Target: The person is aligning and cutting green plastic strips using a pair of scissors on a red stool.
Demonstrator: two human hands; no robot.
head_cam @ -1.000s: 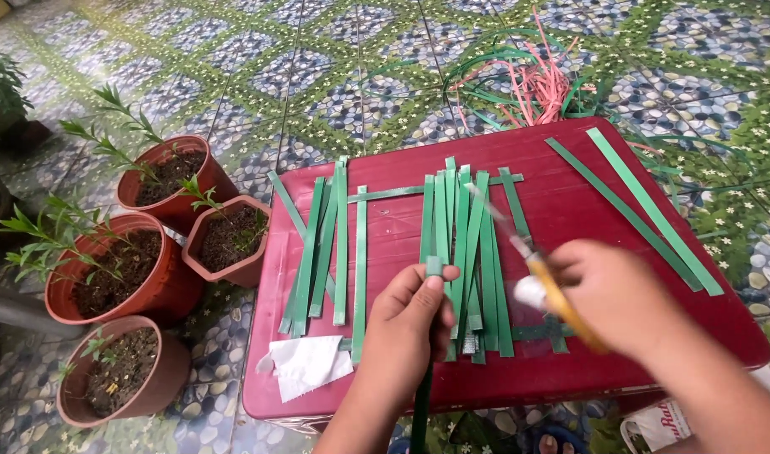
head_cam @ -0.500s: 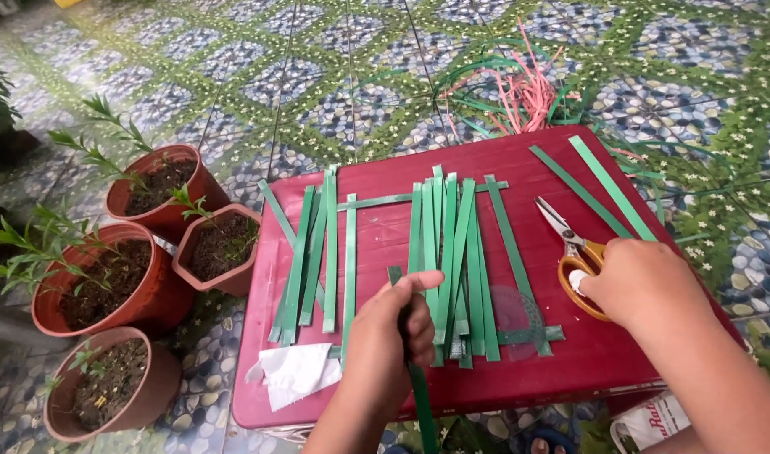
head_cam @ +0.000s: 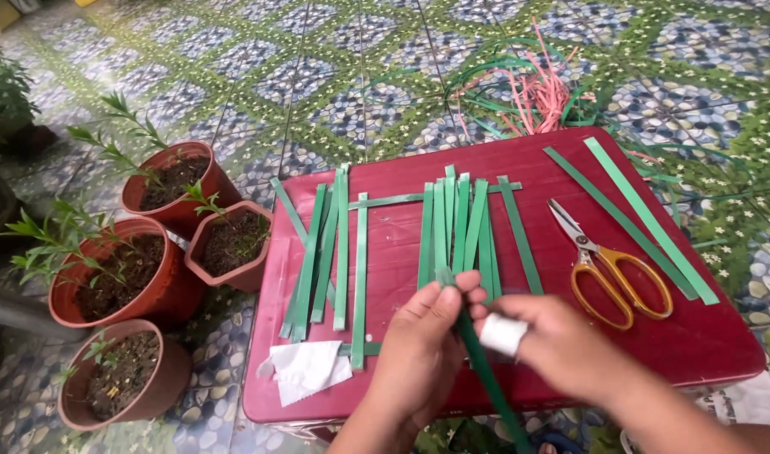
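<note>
Left hand (head_cam: pixel 420 340): nearest the camera, low centre; thumb and fingers pinched around a long dark green strip (head_cam: pixel 477 357), gripping it near its upper end
Long dark green strip: runs from the left hand's pinch down toward the bottom edge of the view, tilted; its top tip shows just above the fingers, over the red worktop
Right hand (head_cam: pixel 557 340): just right of the left hand, fingers curled; a small white roll (head_cam: pixel 503 333) sits at its fingertips, touching the strip; hand clenched on the roll
Worktop: flat red plastic worktop (head_cam: pixel 704 345), both hands above its near edge
White crumpled paper scrap (head_cam: pixel 308 370): near-left corner of the worktop, lying flat
Scissors: yellow-handled metal scissors (head_cam: pixel 608 267), lying loose right of the hands, blades pointing away
Centre bundle of cut green strips (head_cam: pixel 456 223): just beyond the hands, laid side by side, lengthwise away from the camera, one thin strip crossing them
Left bundle of cut green strips (head_cam: pixel 326 252): further left, fanned slightly
Two long green strips (head_cam: pixel 646 219): far-right part of the worktop, lying diagonally, parallel
Terracotta plant pots (head_cam: pixel 141 277): four on the floor left of the worktop, soil and small green shoots
Pink and green loose strands (head_cam: pixel 540 88): heaped on the floor beyond the far edge
Patterned tiled floor (head_cam: pixel 334 50): green, blue-grey motif, farthest back
</note>
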